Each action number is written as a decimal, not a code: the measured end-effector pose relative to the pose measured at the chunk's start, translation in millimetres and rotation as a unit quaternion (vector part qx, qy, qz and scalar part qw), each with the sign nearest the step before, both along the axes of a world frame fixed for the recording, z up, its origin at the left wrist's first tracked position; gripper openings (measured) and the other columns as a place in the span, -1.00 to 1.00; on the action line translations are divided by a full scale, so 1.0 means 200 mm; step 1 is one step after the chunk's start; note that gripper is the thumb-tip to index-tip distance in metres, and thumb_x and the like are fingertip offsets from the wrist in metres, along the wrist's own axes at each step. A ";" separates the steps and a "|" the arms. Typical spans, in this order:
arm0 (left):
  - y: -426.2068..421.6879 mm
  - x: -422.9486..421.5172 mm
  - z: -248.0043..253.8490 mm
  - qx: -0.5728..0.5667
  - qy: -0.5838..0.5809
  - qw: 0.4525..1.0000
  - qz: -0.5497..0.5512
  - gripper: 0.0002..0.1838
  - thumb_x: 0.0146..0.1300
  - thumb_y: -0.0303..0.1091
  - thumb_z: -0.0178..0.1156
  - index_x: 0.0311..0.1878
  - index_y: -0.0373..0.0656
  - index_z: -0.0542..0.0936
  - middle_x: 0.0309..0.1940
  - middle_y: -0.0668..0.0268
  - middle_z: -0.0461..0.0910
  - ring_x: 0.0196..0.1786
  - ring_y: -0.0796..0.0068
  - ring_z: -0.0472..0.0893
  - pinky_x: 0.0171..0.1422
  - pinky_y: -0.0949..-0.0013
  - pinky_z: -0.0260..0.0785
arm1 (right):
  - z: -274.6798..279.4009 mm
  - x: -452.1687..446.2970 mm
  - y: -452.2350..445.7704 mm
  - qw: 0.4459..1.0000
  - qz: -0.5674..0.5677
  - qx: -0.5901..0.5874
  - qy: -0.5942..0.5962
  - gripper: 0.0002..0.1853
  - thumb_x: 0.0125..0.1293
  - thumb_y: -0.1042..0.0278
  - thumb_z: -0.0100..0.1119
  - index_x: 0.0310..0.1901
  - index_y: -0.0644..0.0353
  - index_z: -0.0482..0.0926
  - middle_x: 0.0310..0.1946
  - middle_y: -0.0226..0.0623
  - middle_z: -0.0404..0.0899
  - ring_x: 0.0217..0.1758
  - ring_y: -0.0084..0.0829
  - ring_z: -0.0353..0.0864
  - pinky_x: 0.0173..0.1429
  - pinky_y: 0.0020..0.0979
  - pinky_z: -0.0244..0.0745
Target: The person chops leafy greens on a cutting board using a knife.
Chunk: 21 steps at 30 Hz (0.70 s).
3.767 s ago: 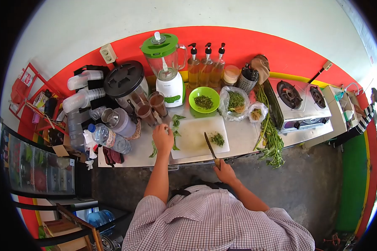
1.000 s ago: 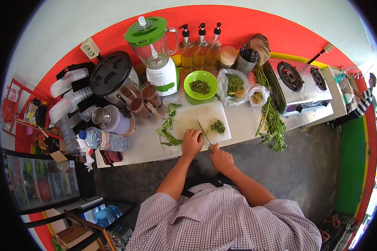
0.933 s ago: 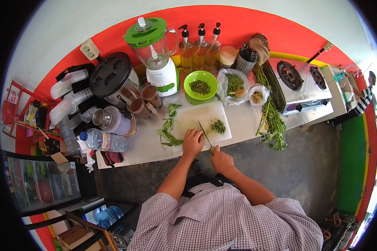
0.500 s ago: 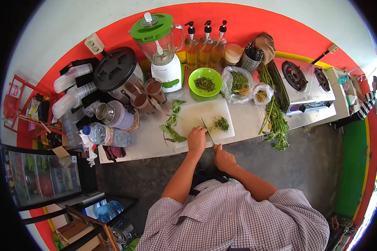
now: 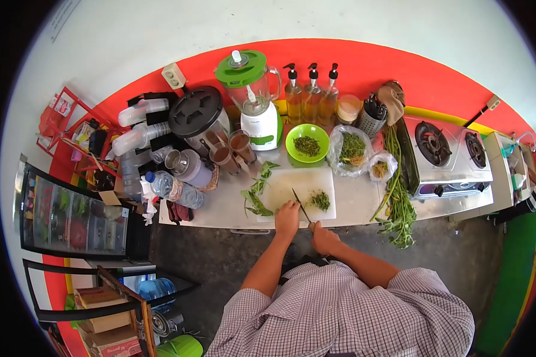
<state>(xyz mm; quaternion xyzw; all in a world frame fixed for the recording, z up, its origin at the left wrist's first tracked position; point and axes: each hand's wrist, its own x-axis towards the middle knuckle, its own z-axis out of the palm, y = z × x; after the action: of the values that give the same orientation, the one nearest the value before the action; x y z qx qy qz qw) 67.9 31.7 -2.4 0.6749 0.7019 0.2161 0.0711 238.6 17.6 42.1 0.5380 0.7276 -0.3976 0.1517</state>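
My right hand (image 5: 325,239) is wrapped round the handle of a knife (image 5: 301,205), its blade slanting up and left over a white cutting board (image 5: 281,180). Just left of the blade, my left hand (image 5: 287,219) rests at the board's near edge with fingers curled together; whatever lies under them is hidden. Chopped greens (image 5: 320,200) form a small pile right of the knife. Leafy stems (image 5: 257,193) lie across the board's left edge. Behind the board is a green bowl (image 5: 290,147) with cut greens in it.
Plastic bags of greens (image 5: 351,152) and a long leafy bundle (image 5: 399,217), overhanging the counter edge, are to the right. Beyond stands a gas stove (image 5: 452,157). A blender (image 5: 261,126), pump bottles (image 5: 311,101), brown cups (image 5: 223,157) and a water bottle (image 5: 181,191) crowd the back and left.
The whole view has tilted upward, so the counter sits lower and further right in the picture. Both hands keep their places at the board, the knife still in my right hand.
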 end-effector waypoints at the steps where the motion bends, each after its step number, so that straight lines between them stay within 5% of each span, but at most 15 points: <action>1: -0.01 0.01 -0.01 0.003 0.003 1.000 0.003 -0.82 0.24 -0.45 0.18 -0.12 -0.09 0.69 -0.16 0.29 0.61 -0.03 0.21 0.65 -0.04 0.13 0.58 | -0.02 0.01 0.00 1.000 0.003 0.003 0.003 -0.23 0.36 0.22 0.08 0.44 0.51 0.03 -0.05 0.29 0.66 0.03 0.21 0.69 0.15 0.09 0.57; 9: 0.00 0.05 0.02 -0.068 0.026 0.997 0.031 -0.78 0.20 -0.48 0.16 -0.10 -0.10 0.68 -0.12 0.28 0.61 0.04 0.21 0.63 0.01 0.14 0.58 | 0.02 0.04 0.05 1.000 0.025 0.001 -0.006 -0.45 0.38 0.21 0.08 0.24 0.40 0.21 0.03 0.30 0.63 0.12 0.19 0.66 0.19 0.08 0.55; 21: -0.02 0.08 0.00 -0.053 0.001 0.997 0.059 -0.77 0.19 -0.51 0.17 -0.12 -0.09 0.69 -0.14 0.28 0.63 0.03 0.17 0.64 0.05 0.11 0.57 | -0.03 0.05 0.06 0.996 0.080 0.010 -0.035 -0.39 0.40 0.19 0.06 0.30 0.45 0.16 0.00 0.25 0.65 0.08 0.15 0.70 0.14 0.07 0.58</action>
<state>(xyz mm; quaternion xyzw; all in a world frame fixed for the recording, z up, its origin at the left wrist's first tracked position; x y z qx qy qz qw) 83.2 28.5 -1.6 0.6277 0.7512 0.1816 0.0934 248.6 30.0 36.0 0.4930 0.7668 -0.3577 0.2027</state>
